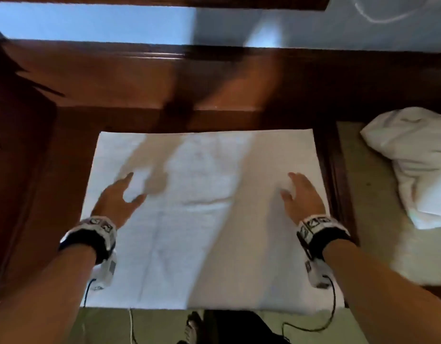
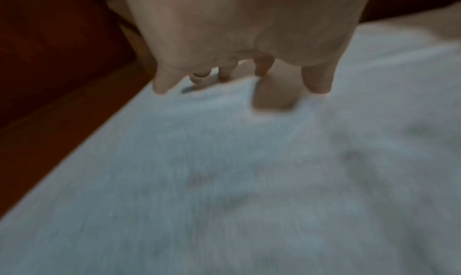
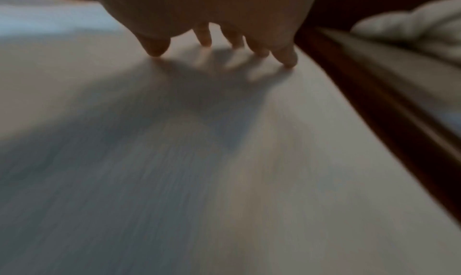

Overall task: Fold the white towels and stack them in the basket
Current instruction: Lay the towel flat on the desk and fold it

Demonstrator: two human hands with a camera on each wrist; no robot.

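A white towel (image 1: 204,219) lies spread flat on a dark wooden table (image 1: 115,90), its near edge hanging at the table's front. My left hand (image 1: 120,194) is over the towel's left part with fingers extended and spread; the left wrist view shows the left hand (image 2: 239,78) with fingertips at the towel (image 2: 224,180). My right hand (image 1: 301,194) is over the towel's right part, fingers straight; in the right wrist view the right hand (image 3: 224,44) touches the towel (image 3: 199,161) with its fingertips. A crumpled white towel (image 1: 413,165) lies to the right. No basket is in view.
A raised wooden ledge (image 1: 214,70) runs behind the table under a window. The table's dark right edge (image 3: 374,102) borders a beige surface (image 1: 368,207) that carries the crumpled towel (image 3: 411,27). Cables (image 1: 313,326) hang from my wrists near the floor.
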